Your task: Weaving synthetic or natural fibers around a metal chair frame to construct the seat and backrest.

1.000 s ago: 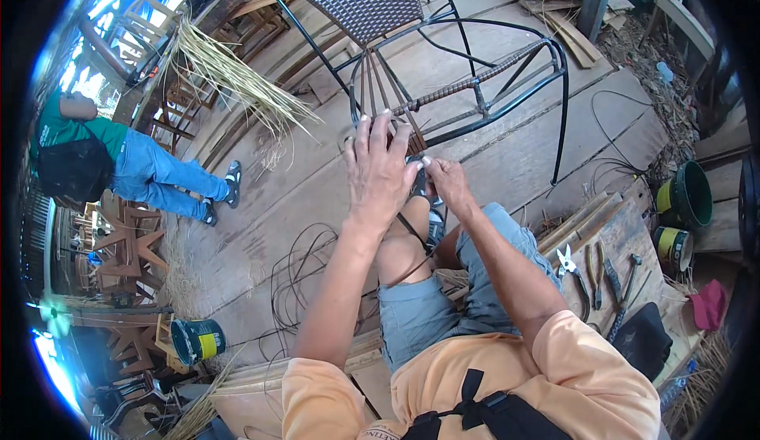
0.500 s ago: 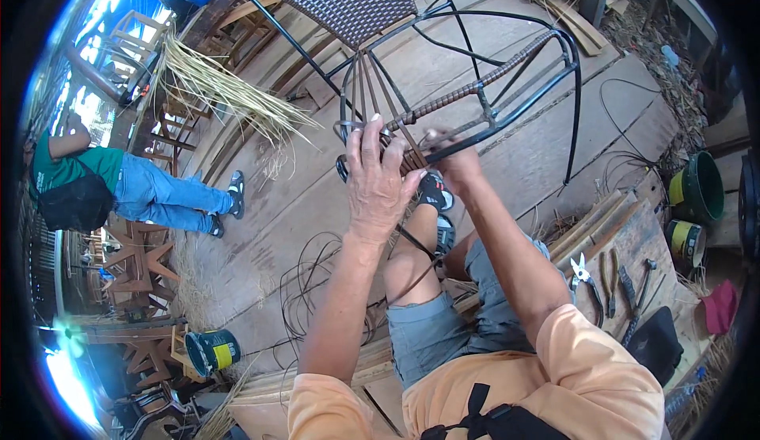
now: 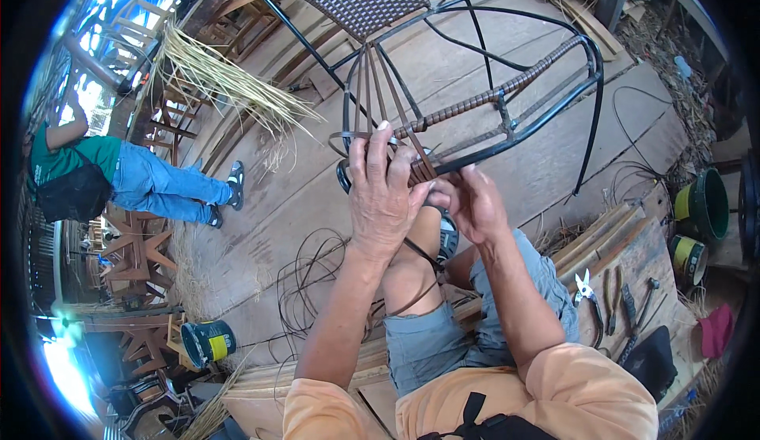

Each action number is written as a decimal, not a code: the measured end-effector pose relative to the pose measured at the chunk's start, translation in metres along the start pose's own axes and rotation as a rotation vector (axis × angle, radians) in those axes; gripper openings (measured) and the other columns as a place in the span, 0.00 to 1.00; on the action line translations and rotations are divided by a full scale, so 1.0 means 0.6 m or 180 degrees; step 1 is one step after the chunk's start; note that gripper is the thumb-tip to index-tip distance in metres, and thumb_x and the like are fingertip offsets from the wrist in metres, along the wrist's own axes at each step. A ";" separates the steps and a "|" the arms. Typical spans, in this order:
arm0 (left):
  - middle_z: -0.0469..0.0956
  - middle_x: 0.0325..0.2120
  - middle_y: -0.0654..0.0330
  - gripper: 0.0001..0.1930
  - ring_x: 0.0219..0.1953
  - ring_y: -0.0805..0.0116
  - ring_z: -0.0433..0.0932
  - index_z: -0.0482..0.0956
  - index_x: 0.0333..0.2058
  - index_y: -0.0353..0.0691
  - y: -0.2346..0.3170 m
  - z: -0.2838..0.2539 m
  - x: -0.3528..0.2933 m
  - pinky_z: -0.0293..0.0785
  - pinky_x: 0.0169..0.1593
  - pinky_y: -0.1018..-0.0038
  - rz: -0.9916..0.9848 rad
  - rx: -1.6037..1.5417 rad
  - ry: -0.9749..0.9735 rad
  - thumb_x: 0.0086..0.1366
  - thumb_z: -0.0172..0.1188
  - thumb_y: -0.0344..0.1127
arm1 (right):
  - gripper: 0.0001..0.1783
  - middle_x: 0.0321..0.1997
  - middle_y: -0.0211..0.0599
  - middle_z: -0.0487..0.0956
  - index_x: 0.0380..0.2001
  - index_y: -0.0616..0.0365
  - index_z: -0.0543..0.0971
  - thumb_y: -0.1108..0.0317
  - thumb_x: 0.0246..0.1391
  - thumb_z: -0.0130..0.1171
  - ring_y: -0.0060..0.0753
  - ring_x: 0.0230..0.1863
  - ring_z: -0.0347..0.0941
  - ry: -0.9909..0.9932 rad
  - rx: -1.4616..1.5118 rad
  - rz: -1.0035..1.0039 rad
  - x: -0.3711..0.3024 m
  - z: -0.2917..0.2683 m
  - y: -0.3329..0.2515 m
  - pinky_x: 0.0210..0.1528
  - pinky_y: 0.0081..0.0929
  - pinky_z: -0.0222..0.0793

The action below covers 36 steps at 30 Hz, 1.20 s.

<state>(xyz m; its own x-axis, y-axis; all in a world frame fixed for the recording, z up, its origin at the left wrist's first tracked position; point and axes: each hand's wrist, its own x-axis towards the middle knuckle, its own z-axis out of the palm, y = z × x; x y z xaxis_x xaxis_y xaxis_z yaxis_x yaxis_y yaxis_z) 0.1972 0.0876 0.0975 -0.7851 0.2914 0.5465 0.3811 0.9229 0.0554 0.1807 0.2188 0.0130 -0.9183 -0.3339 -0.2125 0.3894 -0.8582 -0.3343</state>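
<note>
Fingers of my left hand [image 3: 382,202] are spreading flat over brown wicker strands [image 3: 412,135] while my right hand [image 3: 473,202] is pinching one, both working at the black metal chair frame [image 3: 507,115] lying on the plank floor [image 3: 317,179], with tools [image 3: 609,301] and paint cans [image 3: 701,206] sitting nearby.

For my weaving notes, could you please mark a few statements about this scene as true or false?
1. The left hand rests on the dark strips at the metal chair frame. True.
2. The right hand holds the pliers. False: the pliers lie on the boards at the right.
3. A person in blue jeans is at the left. True.
4. The chair back is fully woven. False: only separate strips span it.
</note>
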 end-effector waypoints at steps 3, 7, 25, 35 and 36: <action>0.55 0.54 0.49 0.36 0.56 0.43 0.54 0.62 0.46 0.42 -0.002 -0.001 -0.003 0.54 0.58 0.54 -0.0065 -0.0009 -0.0009 0.35 0.70 0.34 | 0.27 0.51 0.49 0.68 0.48 0.65 0.66 0.50 0.59 0.40 0.45 0.49 0.66 -0.0828 0.1352 0.0201 0.003 0.001 0.004 0.52 0.41 0.64; 0.56 0.54 0.51 0.37 0.55 0.44 0.55 0.62 0.47 0.43 -0.004 -0.001 -0.005 0.58 0.56 0.56 -0.0033 -0.0004 0.0037 0.35 0.70 0.34 | 0.38 0.54 0.49 0.65 0.51 0.67 0.62 0.40 0.54 0.41 0.45 0.53 0.62 -0.0534 0.1589 0.0214 -0.012 0.024 0.008 0.54 0.42 0.60; 0.56 0.54 0.51 0.42 0.55 0.44 0.56 0.60 0.49 0.45 0.004 0.004 -0.005 0.58 0.56 0.56 -0.0067 -0.0150 0.0128 0.31 0.72 0.32 | 0.46 0.40 0.51 0.75 0.46 0.64 0.67 0.28 0.42 0.45 0.48 0.46 0.70 -0.1034 0.1719 0.0264 0.059 0.035 0.013 0.51 0.46 0.63; 0.55 0.54 0.50 0.41 0.54 0.43 0.55 0.62 0.49 0.49 0.005 0.007 -0.004 0.60 0.55 0.56 -0.0012 -0.0054 0.0095 0.32 0.71 0.32 | 0.44 0.36 0.48 0.76 0.41 0.62 0.68 0.27 0.45 0.38 0.44 0.43 0.71 -0.1654 0.1848 0.0174 0.063 0.037 0.010 0.48 0.41 0.65; 0.56 0.54 0.50 0.39 0.54 0.42 0.55 0.63 0.48 0.50 0.009 0.008 -0.001 0.60 0.55 0.56 0.0007 0.0007 0.0070 0.33 0.71 0.32 | 0.44 0.34 0.47 0.77 0.41 0.62 0.68 0.27 0.45 0.38 0.44 0.43 0.71 -0.1813 0.1799 0.0113 0.070 0.032 0.006 0.48 0.40 0.64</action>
<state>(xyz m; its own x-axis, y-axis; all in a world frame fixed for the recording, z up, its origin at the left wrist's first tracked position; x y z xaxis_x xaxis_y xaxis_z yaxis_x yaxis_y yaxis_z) 0.1974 0.0936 0.0933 -0.7734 0.2879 0.5648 0.3818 0.9228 0.0524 0.1422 0.1939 0.0206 -0.8604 -0.3815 0.3378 0.4644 -0.8599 0.2118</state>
